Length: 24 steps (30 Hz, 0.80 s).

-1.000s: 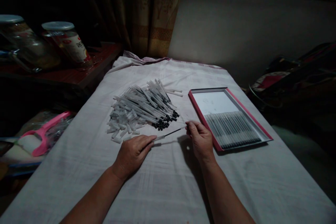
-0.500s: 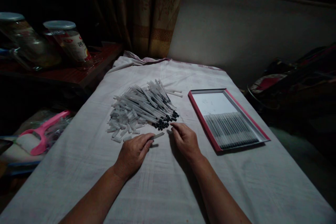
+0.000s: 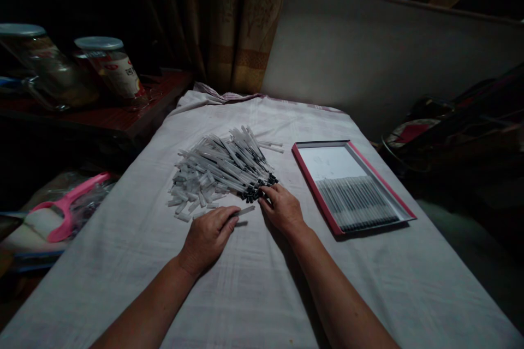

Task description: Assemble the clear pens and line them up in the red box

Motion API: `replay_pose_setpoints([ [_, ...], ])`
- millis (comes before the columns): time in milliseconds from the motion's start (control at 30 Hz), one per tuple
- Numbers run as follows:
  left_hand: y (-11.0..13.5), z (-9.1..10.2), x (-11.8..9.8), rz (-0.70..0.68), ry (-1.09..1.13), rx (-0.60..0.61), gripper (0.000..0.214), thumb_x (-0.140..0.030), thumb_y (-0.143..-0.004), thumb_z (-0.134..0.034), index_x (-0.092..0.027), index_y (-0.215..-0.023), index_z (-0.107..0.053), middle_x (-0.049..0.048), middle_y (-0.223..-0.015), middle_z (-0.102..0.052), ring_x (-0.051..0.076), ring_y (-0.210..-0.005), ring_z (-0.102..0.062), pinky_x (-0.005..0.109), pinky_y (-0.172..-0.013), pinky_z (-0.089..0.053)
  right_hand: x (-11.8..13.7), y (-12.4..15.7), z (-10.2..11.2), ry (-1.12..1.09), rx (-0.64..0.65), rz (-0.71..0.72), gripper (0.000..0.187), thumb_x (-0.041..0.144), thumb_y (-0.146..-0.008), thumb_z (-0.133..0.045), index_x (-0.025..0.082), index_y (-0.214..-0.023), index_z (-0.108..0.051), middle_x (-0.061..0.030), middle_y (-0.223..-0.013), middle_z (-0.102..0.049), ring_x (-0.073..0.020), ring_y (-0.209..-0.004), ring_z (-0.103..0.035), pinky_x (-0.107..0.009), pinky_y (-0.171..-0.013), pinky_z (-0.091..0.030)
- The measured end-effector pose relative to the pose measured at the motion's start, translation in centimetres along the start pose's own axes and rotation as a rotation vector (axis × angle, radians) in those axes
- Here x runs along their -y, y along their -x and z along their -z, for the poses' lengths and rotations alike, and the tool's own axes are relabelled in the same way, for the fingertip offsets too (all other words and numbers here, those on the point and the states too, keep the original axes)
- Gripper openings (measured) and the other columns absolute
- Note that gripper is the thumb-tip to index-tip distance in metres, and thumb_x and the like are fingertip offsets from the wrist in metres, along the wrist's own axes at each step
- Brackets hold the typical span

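Note:
My left hand is closed around a slim translucent pen cap, whose end sticks out to the right past the fingertips. At the near right corner of the pile of pens, the thumb and forefinger of my right hand are bent in around the black pen ends. What exactly lies between those fingers is too small to make out. Short loose translucent caps are heaped to the left of the pens, just beyond my left hand.
An open red-edged box stands on the right, with a row of pens lying side by side in its near half. A pale cloth covers the table. Lidded jars stand on a side table, above a pink-handled object.
My right hand has moved slightly left to the black pen ends, and its fingers have curled in. My left hand stays in place with the cap. The view has shifted slightly.

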<state>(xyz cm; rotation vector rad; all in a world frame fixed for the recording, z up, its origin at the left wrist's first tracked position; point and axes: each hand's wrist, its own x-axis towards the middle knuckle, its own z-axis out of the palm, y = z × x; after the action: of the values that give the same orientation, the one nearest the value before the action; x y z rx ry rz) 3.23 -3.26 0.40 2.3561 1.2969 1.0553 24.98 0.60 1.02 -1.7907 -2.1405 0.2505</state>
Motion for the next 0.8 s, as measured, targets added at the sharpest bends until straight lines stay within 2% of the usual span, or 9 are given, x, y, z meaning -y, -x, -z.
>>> replay_pose_setpoints([
  [167,0.0,-0.1,0.2,0.004,0.001,-0.011,0.021,-0.026,-0.095,-0.054,-0.019,-0.109,-0.067,0.0063,-0.096,-0.077,0.019,-0.086,-0.073,0.029,-0.078,-0.057,-0.3,-0.1,0.0,0.008,0.005,0.018,0.018,0.023,-0.088,-0.061,0.023,-0.104,-0.070,-0.0073,-0.102,-0.069,-0.0219,-0.091,-0.065,-0.029,-0.073,-0.048],
  [267,0.1,-0.1,0.2,-0.008,-0.013,-0.025,0.020,-0.026,-0.095,-0.054,-0.019,-0.109,-0.067,0.0060,-0.096,-0.076,0.019,-0.086,-0.073,0.029,-0.077,-0.057,-0.8,0.5,-0.5,-0.028,-0.072,0.018,0.010,0.023,-0.087,-0.061,0.020,-0.093,-0.069,-0.0086,-0.095,-0.070,-0.0226,-0.087,-0.064,-0.030,-0.074,-0.048],
  [400,0.0,0.0,0.1,-0.048,-0.036,-0.039,0.018,-0.026,-0.096,-0.054,-0.020,-0.107,-0.066,0.0060,-0.095,-0.076,0.019,-0.087,-0.072,0.031,-0.077,-0.056,-1.2,2.5,-1.0,-0.321,-0.191,-0.027,0.016,0.025,-0.089,-0.055,0.018,-0.095,-0.068,-0.0085,-0.089,-0.072,-0.0219,-0.082,-0.066,-0.032,-0.076,-0.051],
  [500,-0.1,0.1,0.0,-0.089,-0.063,-0.038,0.016,-0.026,-0.096,-0.055,-0.020,-0.107,-0.066,0.0055,-0.094,-0.076,0.020,-0.086,-0.071,0.033,-0.077,-0.054,-0.5,4.2,-0.9,-0.635,-0.210,-0.044,0.019,0.026,-0.089,-0.054,0.020,-0.096,-0.070,-0.0069,-0.091,-0.074,-0.0203,-0.084,-0.069,-0.031,-0.077,-0.053],
  [567,-0.2,0.1,-0.1,-0.118,-0.076,-0.031,0.016,-0.026,-0.096,-0.055,-0.020,-0.107,-0.065,0.0053,-0.094,-0.076,0.020,-0.085,-0.071,0.034,-0.076,-0.053,0.2,5.0,-0.8,-0.767,-0.217,-0.054,0.019,0.025,-0.087,-0.055,0.020,-0.095,-0.071,-0.0065,-0.090,-0.074,-0.0200,-0.085,-0.069,-0.030,-0.077,-0.054],
  [667,-0.3,0.0,-0.2,-0.154,-0.089,-0.012,0.016,-0.025,-0.096,-0.055,-0.019,-0.107,-0.065,0.0052,-0.094,-0.075,0.020,-0.085,-0.070,0.035,-0.076,-0.051,1.1,5.5,-0.7,-0.840,-0.211,-0.054,0.019,0.023,-0.086,-0.056,0.020,-0.094,-0.073,-0.0063,-0.087,-0.073,-0.0194,-0.082,-0.069,-0.030,-0.074,-0.055],
  [800,-0.3,0.0,-0.4,-0.164,-0.090,0.014,0.015,-0.023,-0.096,-0.055,-0.019,-0.107,-0.064,0.0049,-0.094,-0.075,0.019,-0.085,-0.069,0.034,-0.076,-0.050,1.6,5.4,-0.6,-0.822,-0.212,0.022,0.018,0.018,-0.085,-0.057,0.020,-0.094,-0.072,-0.0056,-0.085,-0.072,-0.0183,-0.079,-0.068,-0.029,-0.072,-0.055],
])
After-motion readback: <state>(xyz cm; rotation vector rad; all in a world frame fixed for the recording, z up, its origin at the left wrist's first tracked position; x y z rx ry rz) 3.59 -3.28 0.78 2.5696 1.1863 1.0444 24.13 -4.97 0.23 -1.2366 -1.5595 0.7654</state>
